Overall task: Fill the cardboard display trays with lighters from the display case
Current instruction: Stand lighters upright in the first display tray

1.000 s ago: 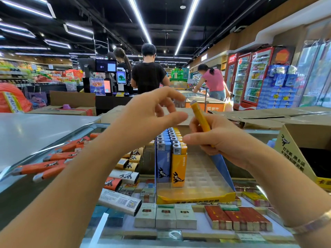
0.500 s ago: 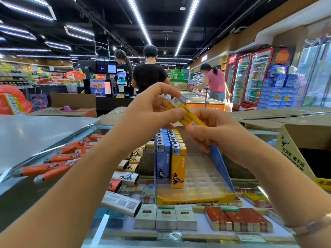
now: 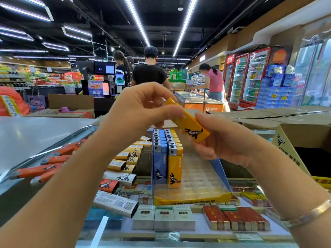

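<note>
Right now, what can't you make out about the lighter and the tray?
Head view only:
- yellow lighter: its top, hidden under the left hand; the right hand covers its underside.
- display tray: rear slots, behind both hands.
- cardboard box: cut off by the right edge.

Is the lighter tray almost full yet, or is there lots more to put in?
Not yet. Done: two rows stand in the display tray, blue lighters and yellow lighters. In hand: the left hand and right hand both hold one yellow lighter above it. Left: the tray's clear slots on the right are empty, and orange lighters lie loose on the counter.
</note>
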The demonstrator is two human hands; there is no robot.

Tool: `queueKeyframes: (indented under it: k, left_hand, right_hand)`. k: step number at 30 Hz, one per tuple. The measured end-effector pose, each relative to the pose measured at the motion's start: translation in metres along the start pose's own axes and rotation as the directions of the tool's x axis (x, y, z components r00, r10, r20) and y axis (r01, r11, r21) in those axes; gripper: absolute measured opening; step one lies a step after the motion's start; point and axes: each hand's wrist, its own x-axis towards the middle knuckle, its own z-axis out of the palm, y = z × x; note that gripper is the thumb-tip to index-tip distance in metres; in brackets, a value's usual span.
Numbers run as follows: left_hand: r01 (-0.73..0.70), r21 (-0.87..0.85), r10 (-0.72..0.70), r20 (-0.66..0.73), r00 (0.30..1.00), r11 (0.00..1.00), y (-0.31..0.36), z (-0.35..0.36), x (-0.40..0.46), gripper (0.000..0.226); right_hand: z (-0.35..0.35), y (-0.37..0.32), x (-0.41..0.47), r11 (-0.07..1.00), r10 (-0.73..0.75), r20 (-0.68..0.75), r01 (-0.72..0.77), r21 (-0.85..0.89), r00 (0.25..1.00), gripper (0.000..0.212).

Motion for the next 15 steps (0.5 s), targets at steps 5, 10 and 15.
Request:
queueKeyframes:
  k: [5,10,15]
  left_hand:
    - [0.021,0.198,-0.033,0.058,0.998,0.980,-0.002,0.004,-0.001,0.030]
    - [0.020,0.276,-0.100,0.282,0.954,0.961,-0.006,0.010,-0.003,0.028]
    - [-0.051,0.418,-0.110,0.351,0.930,0.907,-0.015,0.013,-0.004,0.020]
  right_hand:
    - [-0.008,0.006,0.008,0.925,-0.234,-0.606,-0.017,-0.379,0.760,0.013]
    - [-0.018,0.017,0.010,0.821,-0.238,-0.685,-0.235,-0.521,0.689,0.007]
    - [-0.021,0.024,0.013,0.740,-0.151,-0.639,-0.343,-0.579,0.754,0.018]
